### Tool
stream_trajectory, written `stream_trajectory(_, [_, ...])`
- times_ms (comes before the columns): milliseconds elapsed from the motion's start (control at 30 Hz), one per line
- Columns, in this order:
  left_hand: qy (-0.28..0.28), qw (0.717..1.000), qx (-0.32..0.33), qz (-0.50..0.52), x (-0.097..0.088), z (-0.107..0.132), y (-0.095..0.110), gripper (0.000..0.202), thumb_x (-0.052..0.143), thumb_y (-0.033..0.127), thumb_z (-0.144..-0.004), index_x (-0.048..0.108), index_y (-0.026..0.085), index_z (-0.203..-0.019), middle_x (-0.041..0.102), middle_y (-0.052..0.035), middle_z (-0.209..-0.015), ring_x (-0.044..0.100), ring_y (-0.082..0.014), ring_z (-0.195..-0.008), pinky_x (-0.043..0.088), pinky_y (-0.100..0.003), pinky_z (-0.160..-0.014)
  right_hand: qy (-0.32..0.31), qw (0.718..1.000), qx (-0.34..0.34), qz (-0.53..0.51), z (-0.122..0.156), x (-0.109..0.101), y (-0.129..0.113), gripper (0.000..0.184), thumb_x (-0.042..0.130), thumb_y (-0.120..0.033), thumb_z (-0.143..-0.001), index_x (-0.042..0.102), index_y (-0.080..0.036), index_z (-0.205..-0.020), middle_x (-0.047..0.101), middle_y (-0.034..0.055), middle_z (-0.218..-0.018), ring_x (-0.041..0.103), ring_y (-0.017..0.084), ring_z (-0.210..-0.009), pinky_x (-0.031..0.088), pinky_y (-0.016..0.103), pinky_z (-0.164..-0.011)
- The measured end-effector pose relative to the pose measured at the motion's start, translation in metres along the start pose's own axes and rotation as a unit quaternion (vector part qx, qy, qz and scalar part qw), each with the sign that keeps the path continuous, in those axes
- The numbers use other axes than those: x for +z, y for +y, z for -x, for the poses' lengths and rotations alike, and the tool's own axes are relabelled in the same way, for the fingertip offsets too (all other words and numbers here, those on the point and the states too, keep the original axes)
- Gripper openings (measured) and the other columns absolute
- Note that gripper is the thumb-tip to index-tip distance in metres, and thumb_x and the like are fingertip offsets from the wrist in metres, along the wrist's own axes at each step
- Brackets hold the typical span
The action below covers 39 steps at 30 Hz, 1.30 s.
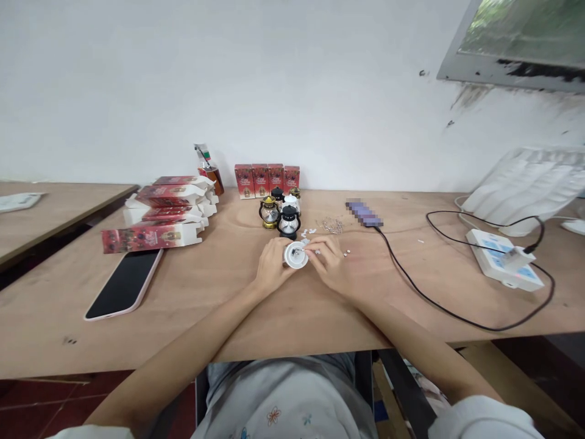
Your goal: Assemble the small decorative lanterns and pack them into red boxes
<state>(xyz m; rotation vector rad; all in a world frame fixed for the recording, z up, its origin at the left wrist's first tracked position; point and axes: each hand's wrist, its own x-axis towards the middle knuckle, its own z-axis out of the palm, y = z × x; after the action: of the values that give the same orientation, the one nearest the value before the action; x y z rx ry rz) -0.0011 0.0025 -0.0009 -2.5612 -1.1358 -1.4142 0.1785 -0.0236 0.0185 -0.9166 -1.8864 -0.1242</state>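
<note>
My left hand (271,266) is closed round a small white lantern (296,256), its round underside turned up toward me. In that underside is an opening with something metallic inside. My right hand (329,262) is pinched at the opening's right edge; whatever its fingertips hold is too small to make out. Just beyond my hands stand several mini lanterns: a black one (289,222), a gold and black one (269,212) and a white one (290,202) among them. Small white pieces (307,233) and a little heap of metal bits (333,225) lie beside them.
Upright red boxes (260,180) line the wall. Opened red cartons (155,235) are piled at the left, partly over a phone (125,283). At the right a black cable (411,286) loops from a purple device (364,213) to a power strip (505,259), near white packaging (525,189).
</note>
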Motion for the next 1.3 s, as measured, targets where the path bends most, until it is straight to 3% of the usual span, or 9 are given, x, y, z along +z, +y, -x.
stream_trajectory(233, [-0.004, 1.0, 0.024, -0.011, 0.001, 0.001, 0.001, 0.032, 0.058, 0.042, -0.083, 0.049, 0.018, -0.103, 0.06, -0.0106, -0.101, 0.055, -0.0235, -0.092, 0.045, -0.035, -0.076, -0.017, 0.999, 0.0, 0.037, 0.004, 0.002, -0.004, 0.016, 0.05, -0.028, -0.092, 0.064, -0.023, -0.088, 0.063, 0.0065, -0.093, 0.059, 0.018, -0.089, 0.043, 0.037, -0.082])
stream_trajectory(533, [-0.007, 1.0, 0.027, -0.01, 0.002, 0.001, 0.001, 0.032, 0.057, 0.042, -0.084, 0.05, 0.017, -0.103, 0.06, -0.0111, -0.101, 0.054, -0.024, -0.093, 0.045, -0.035, -0.075, -0.006, 1.0, 0.022, 0.002, 0.006, 0.003, -0.007, 0.012, 0.052, -0.029, -0.09, 0.063, -0.024, -0.089, 0.061, 0.0063, -0.094, 0.06, 0.019, -0.091, 0.046, 0.036, -0.083])
stream_trajectory(700, [-0.009, 1.0, 0.023, -0.008, 0.0, 0.0, 0.0, 0.03, 0.058, 0.038, -0.083, 0.05, 0.017, -0.103, 0.06, -0.0111, -0.102, 0.054, -0.0236, -0.092, 0.044, -0.035, -0.077, 0.032, 0.998, 0.047, 0.01, 0.001, 0.0, 0.012, 0.015, 0.048, -0.028, -0.091, 0.06, -0.019, -0.091, 0.062, 0.0083, -0.092, 0.058, 0.019, -0.091, 0.046, 0.035, -0.083])
stream_trajectory(767, [-0.008, 1.0, 0.018, -0.008, 0.0, 0.0, -0.001, 0.032, 0.06, 0.037, -0.081, 0.051, 0.016, -0.103, 0.06, -0.0116, -0.102, 0.055, -0.024, -0.093, 0.044, -0.035, -0.077, 0.002, 0.993, 0.094, 0.069, 0.0, -0.004, 0.03, 0.018, 0.046, -0.029, -0.092, 0.06, -0.018, -0.09, 0.063, 0.0086, -0.091, 0.057, 0.022, -0.091, 0.043, 0.037, -0.085])
stream_trajectory(933, [-0.01, 1.0, 0.006, -0.007, -0.001, 0.0, -0.003, 0.031, 0.06, 0.036, -0.081, 0.051, 0.017, -0.103, 0.06, -0.0115, -0.103, 0.055, -0.0247, -0.097, 0.045, -0.036, -0.079, -0.168, 0.947, 0.19, 0.199, 0.001, -0.016, 0.079, 0.02, 0.046, -0.023, -0.089, 0.064, -0.018, -0.095, 0.066, 0.0099, -0.1, 0.055, 0.026, -0.1, 0.041, 0.04, -0.086])
stream_trajectory(1133, [-0.012, 1.0, 0.01, -0.007, -0.002, -0.001, -0.002, 0.03, 0.06, 0.037, -0.081, 0.051, 0.018, -0.102, 0.06, -0.0111, -0.101, 0.055, -0.0247, -0.096, 0.045, -0.036, -0.079, -0.25, 0.932, 0.153, 0.212, 0.002, -0.016, 0.094, 0.027, 0.045, -0.03, -0.092, 0.066, -0.02, -0.104, 0.067, 0.0082, -0.105, 0.054, 0.025, -0.104, 0.039, 0.039, -0.089])
stream_trajectory(1300, [-0.012, 1.0, 0.011, -0.006, -0.002, -0.001, -0.001, 0.028, 0.059, 0.035, -0.081, 0.052, 0.018, -0.102, 0.06, -0.0106, -0.1, 0.055, -0.0244, -0.095, 0.045, -0.036, -0.079, -0.261, 0.928, 0.144, 0.222, 0.002, -0.012, 0.095, 0.025, 0.045, -0.027, -0.092, 0.068, -0.019, -0.098, 0.065, 0.0095, -0.105, 0.053, 0.023, -0.105, 0.038, 0.039, -0.09])
